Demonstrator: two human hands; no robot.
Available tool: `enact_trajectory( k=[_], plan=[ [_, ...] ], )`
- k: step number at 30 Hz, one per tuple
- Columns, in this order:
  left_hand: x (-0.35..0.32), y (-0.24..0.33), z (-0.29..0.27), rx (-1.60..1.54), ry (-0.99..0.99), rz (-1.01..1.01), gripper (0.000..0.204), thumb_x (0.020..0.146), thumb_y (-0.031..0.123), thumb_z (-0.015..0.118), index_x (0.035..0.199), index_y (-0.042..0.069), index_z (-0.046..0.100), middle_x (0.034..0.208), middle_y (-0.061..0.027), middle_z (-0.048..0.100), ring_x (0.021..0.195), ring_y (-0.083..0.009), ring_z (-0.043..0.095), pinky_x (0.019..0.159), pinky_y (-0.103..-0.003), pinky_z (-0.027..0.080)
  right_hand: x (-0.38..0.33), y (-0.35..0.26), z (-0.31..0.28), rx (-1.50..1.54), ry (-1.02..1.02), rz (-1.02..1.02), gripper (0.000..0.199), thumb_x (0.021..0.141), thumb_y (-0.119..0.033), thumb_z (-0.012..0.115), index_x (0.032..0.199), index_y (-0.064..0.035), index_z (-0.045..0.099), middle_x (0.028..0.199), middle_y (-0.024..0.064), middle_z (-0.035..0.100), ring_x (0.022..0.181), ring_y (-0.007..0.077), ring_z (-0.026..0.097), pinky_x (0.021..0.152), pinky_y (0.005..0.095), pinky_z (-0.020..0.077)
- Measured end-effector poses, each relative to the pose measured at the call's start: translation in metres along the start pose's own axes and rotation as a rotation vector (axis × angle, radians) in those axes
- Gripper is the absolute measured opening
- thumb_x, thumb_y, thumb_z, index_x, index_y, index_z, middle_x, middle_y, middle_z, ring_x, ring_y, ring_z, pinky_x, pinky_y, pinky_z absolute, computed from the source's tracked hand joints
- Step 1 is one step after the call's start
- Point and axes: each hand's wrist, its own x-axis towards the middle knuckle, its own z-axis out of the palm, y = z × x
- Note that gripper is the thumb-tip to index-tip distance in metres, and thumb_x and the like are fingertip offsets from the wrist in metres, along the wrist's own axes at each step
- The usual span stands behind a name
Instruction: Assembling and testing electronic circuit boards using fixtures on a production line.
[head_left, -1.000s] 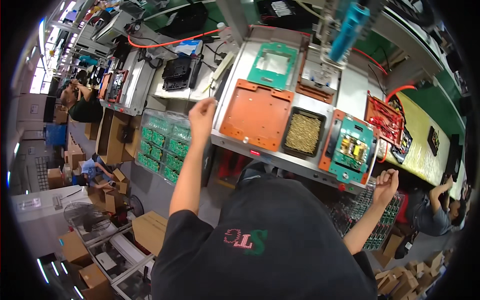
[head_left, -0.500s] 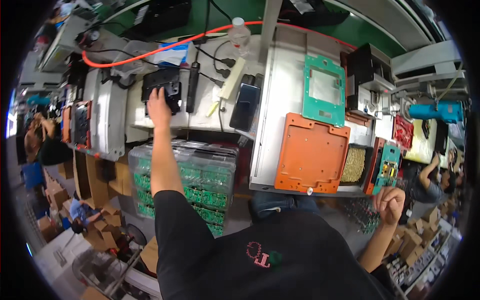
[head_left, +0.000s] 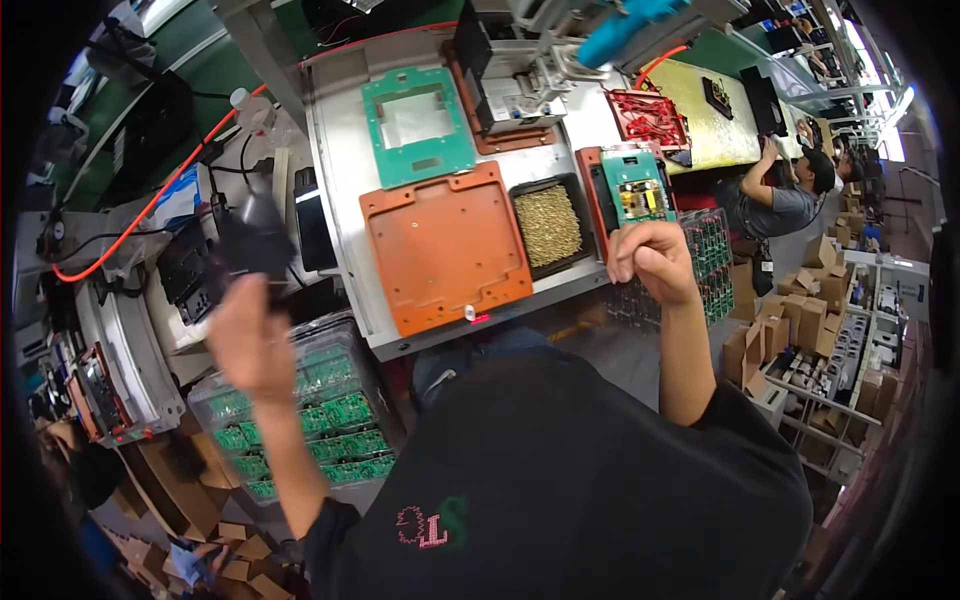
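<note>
My left hand, smeared by motion, grips a dark plastic part and holds it up above the left side of the bench. Another black plastic housing lies behind it on the white surface. My right hand is closed, its fingers curled, just in front of a green fixture plate with a small circuit board on it. Whether those fingers hold anything is hidden. Between the hands lies an orange fixture plate with holes, and beyond it a green frame plate with a square opening.
A black bin of small brass-coloured screws sits beside the orange plate. Clear trays of green circuit boards stand below my left forearm. A red hose and a plastic bottle are at the left. A co-worker sits at the far right.
My left hand has lifted the dark plastic part off the bench and drawn it back toward me. My view has swung right. My right hand has come up near the green fixture plate.
</note>
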Motion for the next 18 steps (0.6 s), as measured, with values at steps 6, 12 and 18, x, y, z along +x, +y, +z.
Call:
enact_trajectory(
  k=[6, 12, 18],
  plan=[
    [-0.006, 0.148, 0.068, -0.242, -0.461, 0.11, 0.051, 0.07, 0.0, 0.074, 0.12, 0.002, 0.069, 0.123, -0.008, 0.069, 0.099, -0.027, 0.062, 0.085, -0.041, 0.048, -0.045, -0.013, -0.05, 0.072, 0.009, -0.132, 0.023, 0.096, -0.017, 0.066, 0.097, 0.0061, 0.069, 0.08, 0.013, 0.064, 0.07, 0.0194, 0.062, 0.065, 0.0305, 0.0509],
    [-0.01, 0.141, 0.096, -0.383, -0.688, 0.091, 0.05, 0.078, 0.011, 0.079, 0.126, 0.004, 0.067, 0.138, -0.009, 0.062, 0.116, -0.0318, 0.056, 0.103, -0.042, 0.039, -0.12, -0.004, -0.108, -0.025, 0.242, 0.011, 0.021, 0.095, -0.014, 0.066, 0.095, 0.0064, 0.07, 0.076, 0.0114, 0.066, 0.07, 0.0184, 0.064, 0.063, 0.0305, 0.0508],
    [0.015, 0.157, 0.093, -0.386, -0.98, -0.015, 0.062, 0.08, 0.002, 0.073, 0.139, 0.001, 0.059, 0.15, -0.0106, 0.053, 0.124, -0.0345, 0.049, 0.111, -0.042, 0.035, -0.189, 0.025, -0.171, -0.098, 0.479, 0.199, 0.019, 0.098, -0.012, 0.063, 0.107, 0.002, 0.072, 0.086, 0.0053, 0.069, 0.077, 0.0106, 0.064, 0.072, 0.0259, 0.0528]
  ],
)
